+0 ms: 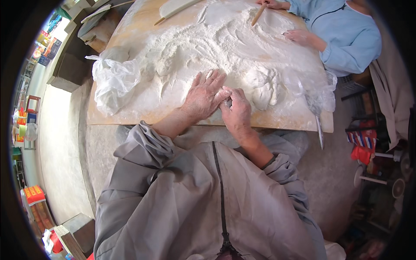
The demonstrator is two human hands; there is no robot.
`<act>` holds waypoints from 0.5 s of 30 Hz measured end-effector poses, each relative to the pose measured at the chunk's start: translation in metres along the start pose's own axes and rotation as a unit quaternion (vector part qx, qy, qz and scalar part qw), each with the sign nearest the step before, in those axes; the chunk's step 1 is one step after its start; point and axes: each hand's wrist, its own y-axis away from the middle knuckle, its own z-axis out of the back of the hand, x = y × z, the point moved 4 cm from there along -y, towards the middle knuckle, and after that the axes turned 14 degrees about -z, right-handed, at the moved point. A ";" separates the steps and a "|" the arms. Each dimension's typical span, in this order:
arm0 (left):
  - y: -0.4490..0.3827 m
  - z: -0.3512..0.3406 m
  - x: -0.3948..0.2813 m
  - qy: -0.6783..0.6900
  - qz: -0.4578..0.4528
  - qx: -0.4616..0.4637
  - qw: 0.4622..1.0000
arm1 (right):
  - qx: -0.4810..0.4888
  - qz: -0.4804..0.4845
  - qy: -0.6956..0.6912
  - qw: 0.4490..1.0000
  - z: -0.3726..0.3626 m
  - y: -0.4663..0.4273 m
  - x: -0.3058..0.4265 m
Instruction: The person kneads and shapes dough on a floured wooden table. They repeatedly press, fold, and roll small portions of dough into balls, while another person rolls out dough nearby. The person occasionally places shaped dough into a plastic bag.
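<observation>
My left hand [205, 96] lies palm down over the floured wooden board [107, 118], its fingers spread and dusted white. Against its thumb sits my right hand [238, 109], with the fingers curled. A small greyish bit shows between the two hands; whether the right hand grips it is hidden. Just right of my hands rests a floured lump of dough [264, 86]. Loose flour [208, 42] is spread in ridges beyond my fingertips. A smaller flour-covered lump [166, 65] lies to the left of them.
A knotted plastic bag [113, 86] stands at the board's left. On the right, a metal-handled utensil [319, 126] juts past the front edge beside clear plastic [307, 83]. Across the board, another person's hand [273, 4] holds a wooden stick [259, 14]; their other hand [299, 36] is over the flour.
</observation>
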 end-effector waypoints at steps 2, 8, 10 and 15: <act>0.005 0.000 0.009 0.050 -0.020 0.026 0.998 | 0.014 -0.004 -0.008 1.000 0.002 0.001 -0.002; 0.007 0.017 0.000 0.349 0.207 0.027 0.914 | -0.010 -0.047 0.012 0.999 0.003 0.005 -0.001; 0.007 0.017 -0.003 0.444 0.295 -0.009 0.846 | -0.001 -0.045 0.025 0.999 0.003 0.004 0.005; -0.005 -0.001 0.008 0.068 0.126 -0.030 0.989 | 0.073 0.025 0.053 0.996 -0.008 0.007 0.018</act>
